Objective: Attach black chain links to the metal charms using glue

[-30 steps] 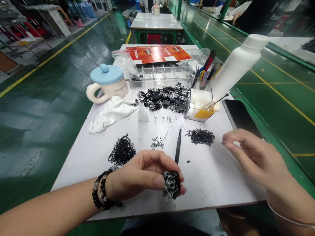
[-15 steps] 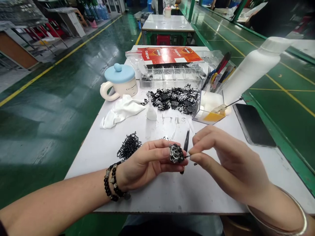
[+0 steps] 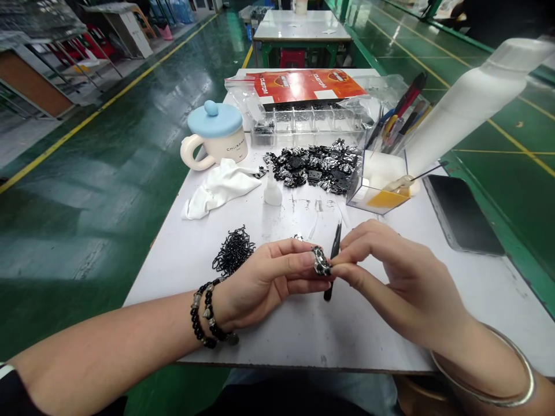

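My left hand [image 3: 271, 271] is closed on a small black-and-silver metal part [image 3: 321, 261], held between thumb and fingers above the table. My right hand [image 3: 390, 277] is pinched at that part's right edge; a thin dark piece showed between these fingertips a moment ago, and now they mostly cover it. Behind the fingers, black tweezers [image 3: 335, 245] lie on the table. A pile of small black hook-shaped pieces [image 3: 234, 249] lies left of my left hand. Farther back is a heap of black-and-silver parts [image 3: 314, 167].
A lidded mug [image 3: 221, 138], a white cloth [image 3: 221, 188] and a small pointed white bottle [image 3: 273, 192] stand or lie at left. On the right are a clear tool holder [image 3: 377, 199], a large white bottle [image 3: 468, 110] and a phone [image 3: 463, 214]. A clear compartment box [image 3: 303, 124] is behind.
The metal part has turned in my left hand and now shows a narrower side. My right fingertips have closed in against its edge. The whole view has shifted slightly.
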The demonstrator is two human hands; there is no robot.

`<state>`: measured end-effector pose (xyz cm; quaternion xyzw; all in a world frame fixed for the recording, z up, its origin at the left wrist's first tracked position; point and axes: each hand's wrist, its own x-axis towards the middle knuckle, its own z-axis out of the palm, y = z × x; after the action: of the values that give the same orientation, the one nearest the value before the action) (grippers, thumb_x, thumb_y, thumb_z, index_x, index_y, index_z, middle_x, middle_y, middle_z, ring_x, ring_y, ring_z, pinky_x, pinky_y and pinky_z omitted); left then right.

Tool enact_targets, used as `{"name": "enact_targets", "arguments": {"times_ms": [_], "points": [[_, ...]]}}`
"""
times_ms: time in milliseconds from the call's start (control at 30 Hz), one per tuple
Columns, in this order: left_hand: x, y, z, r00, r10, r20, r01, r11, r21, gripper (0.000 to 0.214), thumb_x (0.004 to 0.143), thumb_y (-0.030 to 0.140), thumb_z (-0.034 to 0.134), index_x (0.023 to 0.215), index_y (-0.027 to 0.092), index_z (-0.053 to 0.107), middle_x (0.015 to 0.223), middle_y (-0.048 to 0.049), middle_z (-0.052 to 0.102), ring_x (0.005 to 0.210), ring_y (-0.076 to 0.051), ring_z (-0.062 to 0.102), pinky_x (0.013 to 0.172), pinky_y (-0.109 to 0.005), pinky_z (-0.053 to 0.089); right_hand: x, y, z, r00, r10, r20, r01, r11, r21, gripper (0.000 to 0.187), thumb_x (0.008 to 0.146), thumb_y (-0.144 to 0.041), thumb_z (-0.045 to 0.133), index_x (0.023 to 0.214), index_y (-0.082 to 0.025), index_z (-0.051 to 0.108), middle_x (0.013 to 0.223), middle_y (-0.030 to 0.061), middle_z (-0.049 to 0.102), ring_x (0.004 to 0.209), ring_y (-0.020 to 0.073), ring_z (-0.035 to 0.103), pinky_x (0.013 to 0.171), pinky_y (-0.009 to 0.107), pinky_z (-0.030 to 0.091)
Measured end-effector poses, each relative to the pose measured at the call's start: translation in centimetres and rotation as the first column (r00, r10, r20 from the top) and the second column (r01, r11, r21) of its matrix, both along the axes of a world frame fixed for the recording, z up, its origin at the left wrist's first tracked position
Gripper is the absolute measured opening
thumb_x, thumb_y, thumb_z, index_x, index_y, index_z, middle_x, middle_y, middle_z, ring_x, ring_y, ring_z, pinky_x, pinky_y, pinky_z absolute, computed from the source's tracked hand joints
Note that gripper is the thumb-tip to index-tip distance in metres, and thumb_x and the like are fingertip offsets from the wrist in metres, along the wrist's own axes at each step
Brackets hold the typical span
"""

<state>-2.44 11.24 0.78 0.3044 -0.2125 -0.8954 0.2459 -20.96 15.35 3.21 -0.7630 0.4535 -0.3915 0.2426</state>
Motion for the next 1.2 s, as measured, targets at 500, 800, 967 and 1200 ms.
{"name": "enact_targets", "arguments": {"times_ms": [500,800,967,1200], "points": [[-0.1,-0.1,-0.1,0.994,0.018,-0.106,-0.014,0.999,0.043,0.006,0.080,0.015,0.068,0.082,0.010,0.066,0.083,-0.0031,0.071,0.079,-0.012,0.068,0.080,-0.023,0.055,1.2,0.0,-1.8,0.923,-0.165,0.348,0.102,0.976,0.193,0.002,0.081,-0.021,0.066,0.079,-0.021,0.068,0.072,0.0004,0.061,0.066,0.0117,0.055,0.058,0.025,0.045],[0.0,-0.1,0.0,0.996,0.007,-0.094,-0.006,1.000,0.010,0.005,0.079,0.015,0.069,0.080,0.011,0.066,0.081,-0.0024,0.071,0.080,-0.012,0.068,0.080,-0.023,0.054,1.2,0.1,-2.0,0.965,-0.134,0.223,0.128,0.991,0.041,0.009,0.085,-0.018,0.061,0.076,-0.020,0.059,0.070,0.0000,0.059,0.068,0.0119,0.052,0.061,0.027,0.042],[-0.1,-0.1,-0.1,0.999,0.024,-0.048,-0.023,1.000,0.016,0.006,0.078,0.014,0.070,0.076,0.011,0.064,0.076,-0.0023,0.070,0.077,-0.012,0.068,0.079,-0.024,0.056,0.7,-0.2,-1.5,0.989,-0.088,0.121,0.086,0.996,0.025,0.011,0.086,-0.017,0.059,0.076,-0.019,0.059,0.068,0.0003,0.058,0.068,0.0121,0.051,0.062,0.028,0.042],[-0.2,0.0,-0.2,0.999,0.041,-0.028,-0.041,0.999,0.016,0.006,0.078,0.013,0.069,0.076,0.011,0.064,0.077,-0.0033,0.070,0.078,-0.012,0.068,0.081,-0.026,0.055,0.7,-0.1,-1.6,0.987,-0.111,0.120,0.108,0.994,0.027,0.009,0.084,-0.015,0.063,0.076,-0.019,0.063,0.069,-0.0006,0.061,0.067,0.0101,0.054,0.062,0.025,0.043]]}}
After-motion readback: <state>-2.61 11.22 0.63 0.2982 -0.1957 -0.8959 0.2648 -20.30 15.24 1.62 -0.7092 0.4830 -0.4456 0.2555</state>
